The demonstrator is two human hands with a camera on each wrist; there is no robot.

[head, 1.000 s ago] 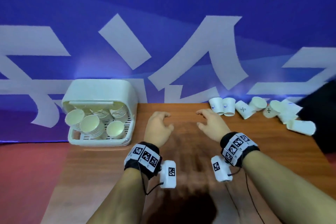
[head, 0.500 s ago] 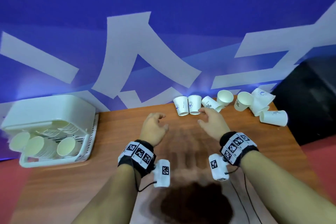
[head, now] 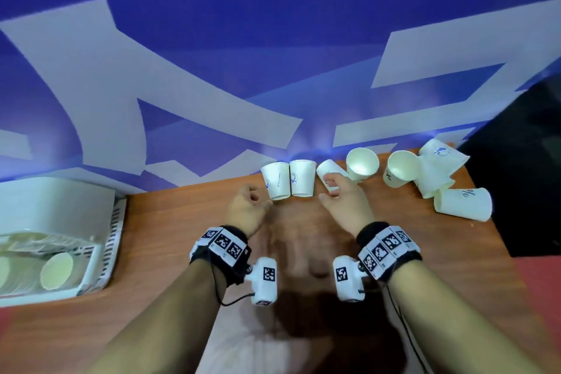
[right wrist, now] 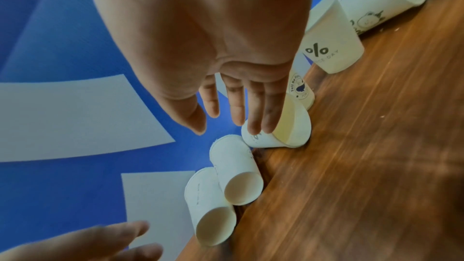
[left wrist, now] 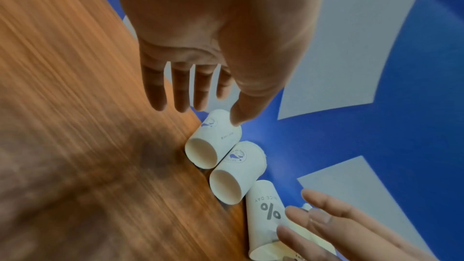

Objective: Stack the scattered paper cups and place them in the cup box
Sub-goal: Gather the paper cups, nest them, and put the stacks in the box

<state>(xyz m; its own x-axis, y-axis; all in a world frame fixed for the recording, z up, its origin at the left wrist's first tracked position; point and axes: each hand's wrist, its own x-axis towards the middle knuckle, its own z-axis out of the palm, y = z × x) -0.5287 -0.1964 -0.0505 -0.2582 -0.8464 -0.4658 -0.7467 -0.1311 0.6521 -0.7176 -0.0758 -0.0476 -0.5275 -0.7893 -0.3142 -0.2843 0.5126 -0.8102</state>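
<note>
The paper cups point(head: 361, 179) lay on their sides in a loose row along the far edge of the wooden table point(head: 455, 252), against the blue-and-white backdrop point(head: 273, 55). The two leftmost cups point(head: 288, 181) lay side by side, touching, with their open mouths toward us. Just to their right, a cup printed with a percent sign point(left wrist: 266, 211) lay at a slant. Further right more cups were jumbled together, one of them point(head: 463, 203) lying alone nearest the table's right edge.

Our left hand point(head: 247, 209) hovered just short of the leftmost cup point(left wrist: 213, 140), fingers loosely extended and holding nothing; in the left wrist view its thumb tip seemed to meet that cup's base, though we could not tell for sure. Our right hand point(head: 346, 206) was spread open too, its fingertips point(right wrist: 258, 126) resting on the slanted cup's wall near its base without curling round it.

The cup box point(head: 60, 212), white with a slatted side, stood well apart at the table's left end, with stacks of cups point(head: 56, 270) already lying in it.
</note>
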